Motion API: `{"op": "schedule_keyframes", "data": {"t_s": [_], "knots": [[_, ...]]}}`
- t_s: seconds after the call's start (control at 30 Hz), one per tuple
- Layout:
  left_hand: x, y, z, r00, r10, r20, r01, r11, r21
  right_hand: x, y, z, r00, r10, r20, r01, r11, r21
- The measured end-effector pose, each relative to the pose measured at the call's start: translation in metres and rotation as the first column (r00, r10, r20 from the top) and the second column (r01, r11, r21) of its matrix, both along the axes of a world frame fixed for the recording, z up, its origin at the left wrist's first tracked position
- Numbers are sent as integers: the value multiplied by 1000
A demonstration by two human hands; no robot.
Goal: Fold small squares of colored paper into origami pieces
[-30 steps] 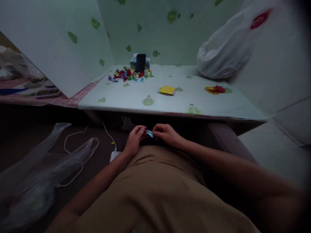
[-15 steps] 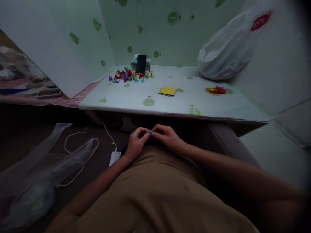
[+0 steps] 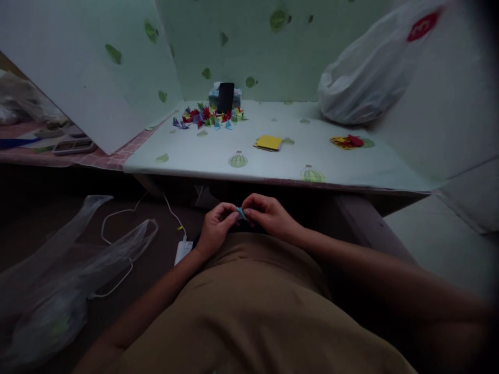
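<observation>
Small light-blue folded paper piece (image 3: pixel 241 212): near, held between both hands, just beyond the plain brown fabric shirt (image 3: pixel 265 291) and short of the near edge of the pale table with green printed motifs (image 3: pixel 191 156).
Left hand (image 3: pixel 217 226): I see thumb and forefinger pinching the paper's left end.
Right hand (image 3: pixel 270 214): thumb and fingertips grip its right end, though I can't see the exact contact.
Tear risk: I'd judge that an uneven pull between the two pinches could rip or skew it; so little paper shows between the fingertips.
Drop risk: I see nothing under the paper, so if both grips slackened it could slip into the dark space below and be hard to find.
Dim light: I think it could let a crease land off line.
Hidden from me: the paper's ends, its layers and most of the curled fingers.
Far left heap: small multicoloured folded paper shapes (image 3: pixel 206 117) overlap too much for me to count; behind them an upright black phone (image 3: pixel 225 97) covers part of a blue patterned tissue box (image 3: pixel 237 97).
Far right: a bulging white plastic bag (image 3: pixel 358 88) hides its contents.
Near left: a crumpled clear plastic bag (image 3: pixel 54 306) is cut off by my view's edge.
</observation>
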State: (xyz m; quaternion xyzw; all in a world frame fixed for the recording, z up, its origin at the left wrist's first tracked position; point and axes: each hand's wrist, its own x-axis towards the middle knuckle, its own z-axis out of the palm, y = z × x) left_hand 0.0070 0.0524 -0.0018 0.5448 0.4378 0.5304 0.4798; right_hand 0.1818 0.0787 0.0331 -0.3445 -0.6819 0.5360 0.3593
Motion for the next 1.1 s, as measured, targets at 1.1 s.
{"op": "schedule_keyframes", "data": {"t_s": [1.1], "knots": [[10,-25,42,995,34,-90,-28,998,61,-4,-27,24,968,-241,76,190,891,413]]}}
